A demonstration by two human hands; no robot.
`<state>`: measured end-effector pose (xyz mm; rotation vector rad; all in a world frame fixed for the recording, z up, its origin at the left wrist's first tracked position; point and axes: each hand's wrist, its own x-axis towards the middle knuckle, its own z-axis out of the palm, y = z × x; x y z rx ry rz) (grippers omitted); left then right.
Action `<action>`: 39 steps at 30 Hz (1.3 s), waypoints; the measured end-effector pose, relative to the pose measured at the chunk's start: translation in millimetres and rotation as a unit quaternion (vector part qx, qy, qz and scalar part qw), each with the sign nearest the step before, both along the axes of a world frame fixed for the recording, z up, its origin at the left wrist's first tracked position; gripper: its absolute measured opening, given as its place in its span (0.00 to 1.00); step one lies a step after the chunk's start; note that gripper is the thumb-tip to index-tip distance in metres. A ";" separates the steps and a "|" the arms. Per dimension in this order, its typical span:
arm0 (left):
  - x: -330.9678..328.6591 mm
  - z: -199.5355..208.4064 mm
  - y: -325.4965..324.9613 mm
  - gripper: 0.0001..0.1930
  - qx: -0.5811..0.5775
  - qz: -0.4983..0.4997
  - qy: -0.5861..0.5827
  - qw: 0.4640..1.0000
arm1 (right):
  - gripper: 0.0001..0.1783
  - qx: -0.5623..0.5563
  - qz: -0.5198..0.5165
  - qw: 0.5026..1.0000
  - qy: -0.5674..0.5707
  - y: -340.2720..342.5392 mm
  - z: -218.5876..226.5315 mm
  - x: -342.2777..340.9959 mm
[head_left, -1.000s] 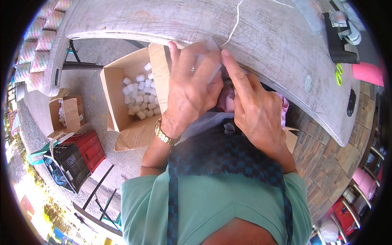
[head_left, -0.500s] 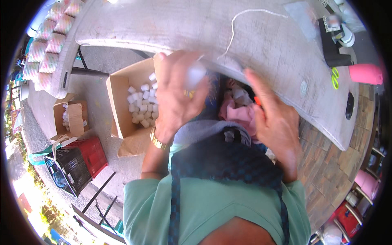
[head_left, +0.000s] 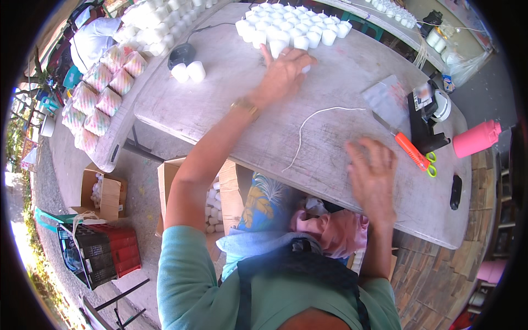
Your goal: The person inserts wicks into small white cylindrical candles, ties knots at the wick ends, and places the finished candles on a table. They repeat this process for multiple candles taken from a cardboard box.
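Left hand (head_left: 283,77): beside white candles (head_left: 291,26); cannot tell if gripping.
Right hand (head_left: 373,173): loosely open, over table (head_left: 330,77).
Black dish (head_left: 182,53): 2 more candles (head_left: 196,71) beside it.

The left hand (head_left: 285,71) is stretched far forward on an extended arm (head_left: 206,157), palm down; the right hand (head_left: 373,173) is held nearer the torso (head_left: 308,286), its fingers (head_left: 376,154), though blurred, apparently loosely parted.

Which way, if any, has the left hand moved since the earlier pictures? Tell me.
Yes, forward: the left hand has gone from the near edge of the table to the white candles on its far side.
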<state>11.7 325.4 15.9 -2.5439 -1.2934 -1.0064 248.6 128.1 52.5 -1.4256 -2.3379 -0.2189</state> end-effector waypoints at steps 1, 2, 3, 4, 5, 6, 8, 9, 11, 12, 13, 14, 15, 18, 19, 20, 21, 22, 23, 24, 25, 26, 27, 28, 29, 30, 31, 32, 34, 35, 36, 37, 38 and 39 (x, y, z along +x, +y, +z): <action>1.3 -3.6 18.7 0.21 0.039 0.024 0.035 0.998 | 0.29 0.001 0.026 1.000 0.002 0.5 -5.0 -12.6; 1.5 -0.7 27.3 0.21 0.083 0.050 0.073 0.993 | 0.29 0.009 0.054 0.998 0.006 -0.8 -7.6 -23.3; 5.9 -0.5 27.9 0.21 0.130 0.081 0.070 0.986 | 0.29 0.006 0.066 0.998 0.012 -1.6 -7.9 -30.3; 6.2 -1.2 25.6 0.21 0.143 0.099 0.060 0.983 | 0.29 0.004 0.080 0.997 0.019 -1.9 -8.0 -37.2; 3.1 -1.1 21.3 0.21 0.156 0.120 0.052 0.979 | 0.29 0.003 0.097 0.995 0.027 -1.6 -8.0 -43.4; 1.0 3.6 13.8 0.22 0.169 0.138 0.040 0.975 | 0.29 -0.003 0.106 0.994 0.030 0.2 -8.6 -48.7; -17.0 19.1 -22.5 0.21 0.154 0.159 -0.006 0.975 | 0.28 -0.023 0.125 0.991 0.040 2.7 -10.2 -56.8; -32.5 27.1 -46.0 0.21 0.145 0.177 -0.029 0.973 | 0.27 -0.008 0.133 0.990 0.039 4.8 -11.0 -62.2; -65.3 28.5 -94.8 0.20 0.146 0.211 -0.116 0.960 | 0.23 0.006 0.162 0.986 0.032 8.2 -16.7 -73.4; -83.3 23.6 -124.3 0.17 0.133 0.278 -0.146 0.940 | 0.21 -0.002 0.171 0.984 0.047 7.3 -19.8 -78.0; -104.0 9.2 -149.9 0.17 0.150 0.334 -0.178 0.914 | 0.19 -0.012 0.186 0.980 0.064 9.2 -21.8 -80.1; -124.2 -9.4 -175.4 0.16 0.170 0.388 -0.203 0.883 | 0.17 -0.023 0.201 0.976 0.083 9.2 -25.2 -81.9; -149.4 -40.2 -197.4 0.15 0.154 0.410 -0.251 0.863 | 0.14 -0.024 0.196 0.976 0.093 5.6 -25.0 -85.0; -203.1 -157.8 -262.4 0.12 -0.010 0.519 -0.353 0.778 | 0.09 -0.021 0.183 0.976 0.117 -1.4 -31.0 -82.0; -228.2 -208.7 -288.6 0.12 -0.114 0.556 -0.280 0.774 | 0.07 -0.019 0.188 0.975 0.118 -5.8 -33.9 -84.7; -242.3 -260.3 -313.0 0.11 -0.222 0.576 -0.215 0.757 | 0.06 -0.014 0.190 0.975 0.110 -8.2 -33.7 -86.4; -239.5 -295.3 -326.1 0.12 -0.296 0.580 -0.225 0.725 | 0.05 -0.005 0.184 0.978 0.099 -10.6 -33.2 -86.4; -236.8 -317.9 -336.6 0.13 -0.372 0.575 -0.226 0.693 | 0.05 -0.004 0.173 0.979 0.105 -15.0 -32.7 -85.0; -232.5 -338.2 -347.1 0.14 -0.433 0.566 -0.215 0.669 | 0.05 0.000 0.169 0.979 0.112 -16.4 -37.7 -86.1; -225.4 -359.3 -352.9 0.16 -0.492 0.550 -0.205 0.643 | 0.05 0.007 0.165 0.980 0.115 -15.9 -42.0 -86.4; -224.5 -377.5 -359.5 0.25 -0.567 0.495 -0.224 0.620 | 0.05 0.014 0.162 0.981 0.106 -14.1 -44.9 -87.2; -219.6 -395.7 -366.1 0.28 -0.586 0.505 -0.216 0.596 | 0.05 0.021 0.159 0.982 0.097 -12.3 -47.2 -87.9; -208.6 -408.7 -365.6 0.30 -0.605 0.509 -0.210 0.576 | 0.05 0.033 0.152 0.984 0.083 -10.7 -48.9 -88.0; -199.7 -420.4 -362.8 0.33 -0.621 0.513 -0.202 0.557 | 0.05 0.038 0.152 0.985 0.075 -9.5 -51.5 -87.2; -198.9 -434.3 -365.2 0.39 -0.638 0.500 -0.217 0.543 | 0.05 0.042 0.151 0.985 0.067 -8.5 -53.8 -86.1; -197.9 -451.9 -368.5 0.40 -0.625 0.507 -0.221 0.551 | 0.05 0.050 0.152 0.985 0.058 -6.1 -54.6 -85.3; -194.6 -470.9 -371.0 0.40 -0.612 0.512 -0.228 0.558 | 0.05 0.046 0.154 0.985 0.061 -3.9 -53.3 -85.9; -192.3 -481.1 -364.2 0.40 -0.594 0.519 -0.229 0.570 | 0.05 0.046 0.152 0.985 0.071 -5.0 -55.0 -83.8; -188.9 -438.1 -343.5 0.39 -0.609 0.529 -0.192 0.558 | 0.06 0.048 0.147 0.985 0.069 -4.2 -55.6 -86.3; -191.7 -418.6 -340.5 0.39 -0.616 0.537 -0.164 0.553 | 0.07 0.052 0.139 0.987 0.064 -5.8 -55.9 -86.1; -188.1 -427.9 -343.2 0.38 -0.617 0.539 -0.149 0.554 | 0.07 0.055 0.133 0.988 0.057 -6.4 -54.9 -87.2; -181.6 -448.4 -347.2 0.38 -0.616 0.543 -0.135 0.554 | 0.07 0.054 0.134 0.988 0.053 -5.2 -54.3 -89.6; -177.1 -458.9 -346.4 0.38 -0.614 0.545 -0.121 0.557 | 0.07 0.056 0.132 0.988 0.049 -4.4 -53.1 -90.3; -174.5 -443.3 -341.0 0.38 -0.623 0.552 -0.103 0.545 | 0.07 0.058 0.130 0.989 0.044 -4.1 -52.5 -90.2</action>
